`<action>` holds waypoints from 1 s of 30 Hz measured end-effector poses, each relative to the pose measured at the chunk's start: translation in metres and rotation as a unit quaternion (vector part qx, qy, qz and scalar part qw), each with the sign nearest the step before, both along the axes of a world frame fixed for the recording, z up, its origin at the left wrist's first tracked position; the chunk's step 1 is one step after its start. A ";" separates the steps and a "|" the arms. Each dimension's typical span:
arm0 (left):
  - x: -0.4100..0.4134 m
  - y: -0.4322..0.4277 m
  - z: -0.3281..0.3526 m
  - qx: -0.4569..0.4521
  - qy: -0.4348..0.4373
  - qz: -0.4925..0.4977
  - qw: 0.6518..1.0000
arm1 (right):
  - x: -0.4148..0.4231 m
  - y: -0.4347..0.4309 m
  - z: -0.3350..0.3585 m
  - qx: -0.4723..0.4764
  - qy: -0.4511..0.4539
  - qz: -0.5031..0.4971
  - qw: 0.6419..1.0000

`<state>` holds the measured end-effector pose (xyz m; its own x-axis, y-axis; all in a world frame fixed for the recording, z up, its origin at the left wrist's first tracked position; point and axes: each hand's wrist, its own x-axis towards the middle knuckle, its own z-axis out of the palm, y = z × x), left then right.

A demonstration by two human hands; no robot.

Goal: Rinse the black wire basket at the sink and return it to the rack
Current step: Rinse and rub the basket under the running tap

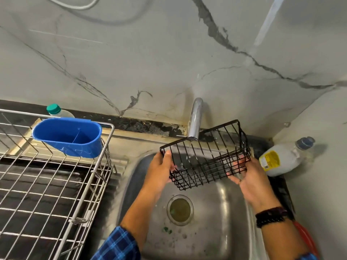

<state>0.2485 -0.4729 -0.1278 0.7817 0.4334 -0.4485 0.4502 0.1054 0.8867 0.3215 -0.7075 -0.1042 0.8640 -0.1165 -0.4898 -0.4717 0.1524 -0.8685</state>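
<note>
- Dim, greyish indoor light with soft shadows.
- A bright streak of glare on the wall (266, 21); dull sheen on the sink (225, 203).
- Edges bend; everything slightly blurred.

Bare left hand (159, 171) and bare right hand (251, 184), forearms uncovered up toward the elbows. On the left arm, a blue plaid cloth sleeve (120, 244), crossed by navy and pale lines, bunched near the elbow. Around the right wrist, a stack of dark textured wristbands (270, 216), black with a faint purple tinge. At the bottom right corner, only the edge of a matching blue plaid right sleeve (306, 257).
</note>
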 end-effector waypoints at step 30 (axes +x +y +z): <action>-0.016 -0.001 0.019 -0.102 -0.187 -0.014 0.977 | -0.042 -0.034 0.019 -0.194 -0.234 0.123 0.945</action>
<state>0.2328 -0.4736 -0.1085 0.9179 0.3405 -0.2036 0.1038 0.2893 0.9516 0.2793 -0.7416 -0.0853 0.9997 0.0244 -0.0082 -0.0009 -0.2852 -0.9585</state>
